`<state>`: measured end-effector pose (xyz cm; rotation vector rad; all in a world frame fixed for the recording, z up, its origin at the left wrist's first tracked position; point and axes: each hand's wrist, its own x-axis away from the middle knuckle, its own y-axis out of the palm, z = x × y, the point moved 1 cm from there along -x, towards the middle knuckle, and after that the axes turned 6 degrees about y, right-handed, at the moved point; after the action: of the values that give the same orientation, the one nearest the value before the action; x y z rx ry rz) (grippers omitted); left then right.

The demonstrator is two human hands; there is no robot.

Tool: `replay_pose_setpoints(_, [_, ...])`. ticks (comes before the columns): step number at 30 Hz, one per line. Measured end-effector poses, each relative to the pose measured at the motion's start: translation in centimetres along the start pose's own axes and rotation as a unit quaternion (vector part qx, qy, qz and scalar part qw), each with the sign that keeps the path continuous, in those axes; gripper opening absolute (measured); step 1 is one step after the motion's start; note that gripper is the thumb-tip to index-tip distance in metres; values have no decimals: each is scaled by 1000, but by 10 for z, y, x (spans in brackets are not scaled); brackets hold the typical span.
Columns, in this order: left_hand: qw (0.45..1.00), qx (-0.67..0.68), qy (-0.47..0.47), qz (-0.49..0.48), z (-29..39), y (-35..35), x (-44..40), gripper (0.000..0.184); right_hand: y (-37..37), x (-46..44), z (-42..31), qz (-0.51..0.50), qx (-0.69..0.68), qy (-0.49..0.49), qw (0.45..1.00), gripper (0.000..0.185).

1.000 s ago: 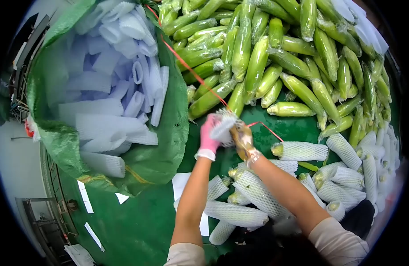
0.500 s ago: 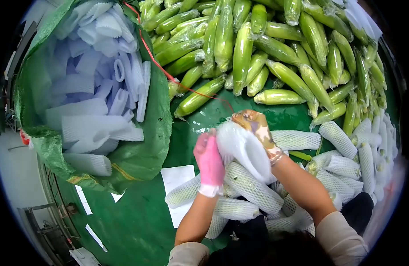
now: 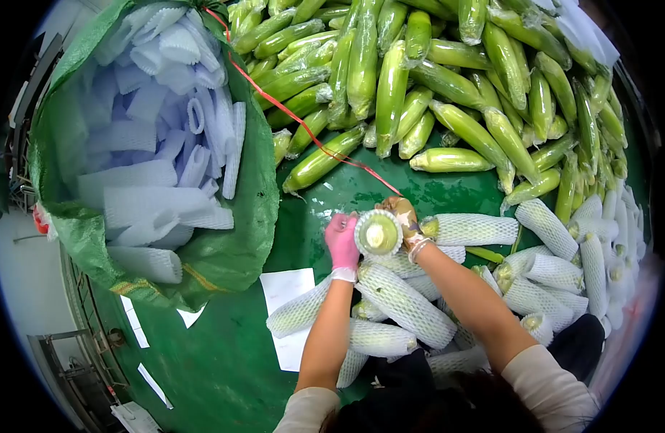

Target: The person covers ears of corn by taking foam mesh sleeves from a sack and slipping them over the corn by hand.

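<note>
though open, sack (image 3: 253, 231) of sleeves (image 3: 141, 206)

The corn (image 3: 376, 236), pale green with a whitish round end, points this end toward the camera. A white net sleeve (image 3: 379, 255) surrounds it, held between both hands (image 3: 342, 242).

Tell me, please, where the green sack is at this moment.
In the head view, the green sack sits at the upper left, left of the wrapped corn pile and of the pink-gloved left hand, with white foam sleeves inside it.
</note>
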<state>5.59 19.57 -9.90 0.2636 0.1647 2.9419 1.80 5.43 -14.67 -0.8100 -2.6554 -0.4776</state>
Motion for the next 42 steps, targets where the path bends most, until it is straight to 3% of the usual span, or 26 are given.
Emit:
replay_pose_setpoints(2, [993, 19, 90, 75, -8, 9, -4, 21, 4, 3, -11, 51, 163, -77, 982, 27])
replay_pose_setpoints(3, [990, -62, 89, 85, -6, 5, -7, 13, 16, 32, -60, 73, 270, -140, 950, 26])
replay_pose_setpoints(4, [991, -75, 93, 65, 8, 5, -7, 15, 17, 24, -54, 57, 259, -10, 964, 23])
replay_pose_setpoints(5, [990, -90, 95, 48, 20, 4, -2, 23, 12, 18, -42, -34, 191, -51, 980, 26])
replay_pose_setpoints(6, [984, -133, 115, 40, 41, 4, 11, 33, 10, 27, -35, -116, 38, -149, 981, 33])
replay_pose_setpoints(7, [974, -179, 132, 34, 68, 3, 28, 43, 15, 56, -78, -212, 129, -157, 956, 47])
replay_pose_setpoints(9, [964, -210, 156, -35, 103, -10, 63, 50, 30, 120, -156, -246, 363, -326, 837, 84])
replay_pose_setpoints(11, [953, -229, 117, -161, 137, -30, 91, 41, 35, 164, -210, -340, 252, 38, 905, 98])
replay_pose_setpoints(12, [932, -269, 136, -203, 155, -47, 94, 33, 25, 175, -212, -353, 414, -3, 839, 98])
replay_pose_setpoints(13, [906, -308, 153, -246, 169, -68, 91, 26, 13, 191, -220, -367, 494, 70, 785, 98])
replay_pose_setpoints(14, [909, -330, 172, -190, 182, -89, 76, 21, 4, 199, -243, -416, 516, 118, 739, 100])
replay_pose_setpoints(16, [903, -367, 215, -53, 208, -105, 37, 17, -44, 219, -238, -490, 637, 51, 593, 97])
replay_pose_setpoints(17, [891, -384, 241, 20, 223, -103, 13, 17, -53, 234, -251, -491, 727, 63, 475, 92])
replay_pose_setpoints(19, [852, -415, 310, 80, 237, -88, -39, 23, -80, 266, -252, -465, 768, -16, 440, 87])
replay_pose_setpoints(21, [711, -588, 357, 148, 213, -88, -102, 29, -93, 268, -250, -450, 760, -11, 469, 84])
replay_pose_setpoints(23, [650, -699, 232, 186, 179, -101, -150, 29, -102, 261, -246, -436, 748, -2, 500, 81])
replay_pose_setpoints(25, [703, -694, 80, 134, 149, -130, -180, 25, -104, 249, -245, -431, 732, 1, 527, 78])
replay_pose_setpoints(26, [748, -649, 66, 124, 152, -134, -176, 20, -105, 247, -244, -437, 720, 5, 539, 76])
replay_pose_setpoints(27, [746, -650, 67, 126, 151, -136, -168, 20, -105, 245, -245, -445, 706, 7, 550, 75])
replay_pose_setpoints(29, [766, -576, 284, 15, 188, -113, -108, 19, -104, 240, -248, -485, 661, 17, 572, 72])
replay_pose_setpoints(31, [899, -408, 156, -41, 220, -92, -38, 21, -92, 224, -257, -513, 610, -2, 604, 69])
replay_pose_setpoints(33, [900, -399, 95, -149, 235, -87, 16, 22, -57, 189, -271, -418, 597, -125, 674, 66])
replay_pose_setpoints(35, [957, -180, -52, -223, 241, -71, 58, 22, -4, 141, -281, -198, 610, -260, 722, 65])
replay_pose_setpoints(36, [954, -168, -89, -232, 232, -66, 68, 24, 5, 114, -266, -202, 517, -273, 786, 64])
replay_pose_setpoints(40, [956, -103, -162, -221, 202, -62, 80, 45, 35, 83, -202, -177, 141, -112, 968, 59])
replay_pose_setpoints(42, [962, -12, -165, -218, 187, -67, 78, 50, 39, 80, -178, -131, -7, -125, 983, 50])
